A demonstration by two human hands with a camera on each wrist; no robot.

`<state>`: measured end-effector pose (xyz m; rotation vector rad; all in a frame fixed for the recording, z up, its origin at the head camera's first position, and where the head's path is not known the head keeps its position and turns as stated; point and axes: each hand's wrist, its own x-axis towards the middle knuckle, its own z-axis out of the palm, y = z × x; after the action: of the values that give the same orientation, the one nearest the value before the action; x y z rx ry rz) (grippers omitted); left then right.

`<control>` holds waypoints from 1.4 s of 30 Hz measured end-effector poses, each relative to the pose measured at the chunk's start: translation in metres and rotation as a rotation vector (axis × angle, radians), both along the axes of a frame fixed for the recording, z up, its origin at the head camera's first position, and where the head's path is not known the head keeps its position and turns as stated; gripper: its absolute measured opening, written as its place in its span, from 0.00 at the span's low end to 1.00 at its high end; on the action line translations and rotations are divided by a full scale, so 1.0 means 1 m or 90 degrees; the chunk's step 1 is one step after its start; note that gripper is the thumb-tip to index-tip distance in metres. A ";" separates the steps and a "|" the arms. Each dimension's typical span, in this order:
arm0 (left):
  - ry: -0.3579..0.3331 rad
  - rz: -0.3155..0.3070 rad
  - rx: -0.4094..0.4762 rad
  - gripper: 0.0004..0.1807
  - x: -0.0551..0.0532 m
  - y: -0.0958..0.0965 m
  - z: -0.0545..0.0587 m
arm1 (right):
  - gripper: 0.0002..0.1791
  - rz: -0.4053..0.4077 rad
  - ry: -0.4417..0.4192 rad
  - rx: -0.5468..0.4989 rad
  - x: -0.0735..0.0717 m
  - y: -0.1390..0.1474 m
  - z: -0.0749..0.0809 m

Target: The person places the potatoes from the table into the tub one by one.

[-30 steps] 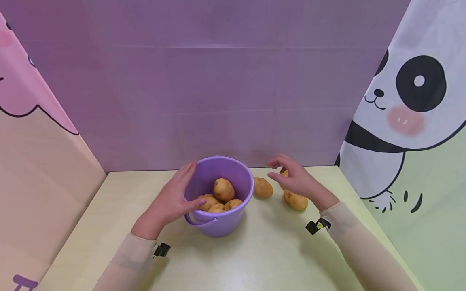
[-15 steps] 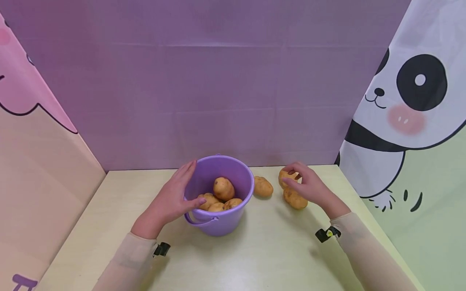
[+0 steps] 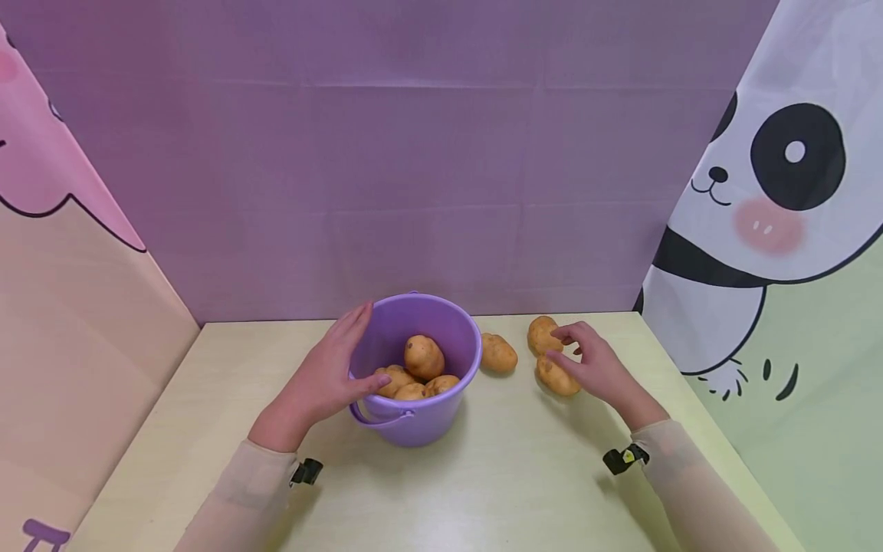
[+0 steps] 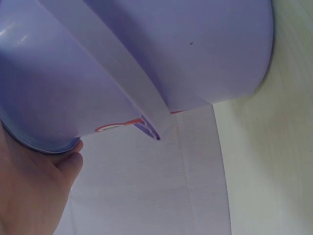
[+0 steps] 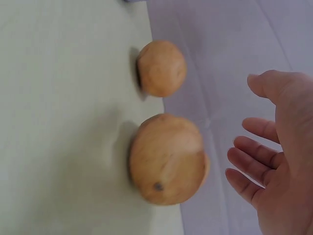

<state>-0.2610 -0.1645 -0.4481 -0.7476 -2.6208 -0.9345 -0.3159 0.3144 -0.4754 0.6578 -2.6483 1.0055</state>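
Note:
A purple bucket [image 3: 428, 422] with several potatoes [image 3: 424, 357] inside stands at mid-table. My left hand [image 3: 327, 372] holds its left rim, with the thumb reaching over the rim; part of the grip is hidden. Seen from the left wrist, the fingertips [image 4: 72, 165] lie against the rim. To the right, my right hand [image 3: 600, 369] hovers close beside two potatoes, a back one [image 3: 543, 337] and a front one [image 3: 557, 377]. In the right wrist view its fingers are loosely spread, with a gap between hand and potato [image 5: 168, 161].
Another potato [image 3: 498, 354] lies on the table just right of the bucket. The bucket's handle [image 3: 379, 424] hangs down at its front left. A purple backdrop [image 3: 414, 169] rises behind the table, and a panda panel [image 3: 731, 245] stands along the right side.
My right hand has moved right and slightly toward me, uncovering the back potato. The left hand and the bucket stay in place.

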 end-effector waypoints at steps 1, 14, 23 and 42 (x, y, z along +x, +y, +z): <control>0.000 0.000 0.000 0.64 0.000 0.000 0.000 | 0.20 -0.003 0.000 0.003 0.000 0.001 -0.003; -0.013 0.000 -0.004 0.64 0.000 0.000 0.001 | 0.21 -0.021 -0.032 0.004 0.000 0.010 -0.027; -0.013 -0.002 0.001 0.64 -0.002 0.000 0.000 | 0.26 -0.029 -0.047 -0.001 -0.002 0.011 -0.035; 0.000 -0.005 0.003 0.64 -0.001 0.000 -0.001 | 0.30 -0.008 -0.037 0.057 -0.007 0.006 -0.048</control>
<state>-0.2617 -0.1643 -0.4486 -0.7577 -2.6167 -0.9427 -0.3233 0.3202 -0.5231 0.6388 -2.7586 0.9206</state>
